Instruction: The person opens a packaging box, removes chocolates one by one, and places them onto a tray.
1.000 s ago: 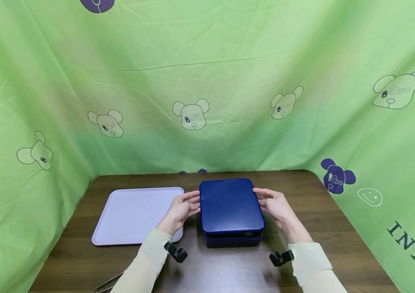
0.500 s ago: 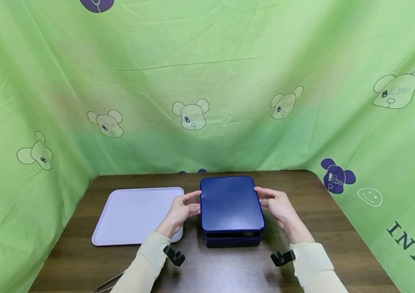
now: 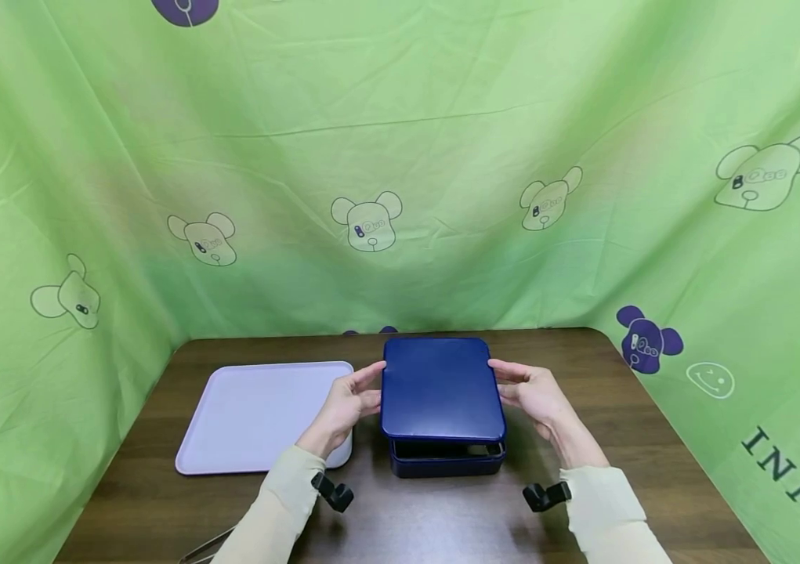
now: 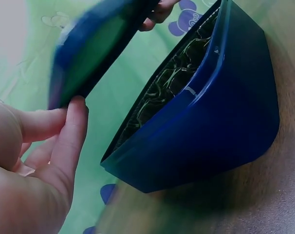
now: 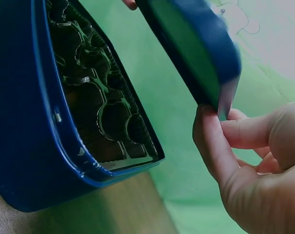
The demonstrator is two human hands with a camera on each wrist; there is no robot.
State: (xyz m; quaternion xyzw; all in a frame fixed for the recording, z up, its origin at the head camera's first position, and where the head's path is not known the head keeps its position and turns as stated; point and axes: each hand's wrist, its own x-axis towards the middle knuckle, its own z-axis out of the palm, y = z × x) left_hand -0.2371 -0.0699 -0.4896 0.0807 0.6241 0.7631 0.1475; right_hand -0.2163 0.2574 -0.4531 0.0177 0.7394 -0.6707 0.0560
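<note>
A dark blue lid is held above a matching blue tin box on the table. My left hand pinches the lid's left edge between thumb and fingers, and my right hand pinches the right edge. Both wrist views show the lid lifted apart from the box, with a gap between them. Inside the box, a shiny clear plastic insert with moulded rounded hollows is visible; I cannot tell whether anything lies in it.
A pale lilac tray lies left of the box, its right edge partly behind my left hand. Metal tongs, mostly hidden by the left forearm, rest at the front left. A green printed curtain stands behind the table.
The lid has risen off the box and shifted slightly left, widening the front gap. Both hands keep hold of its edges and have moved up with it a little.
</note>
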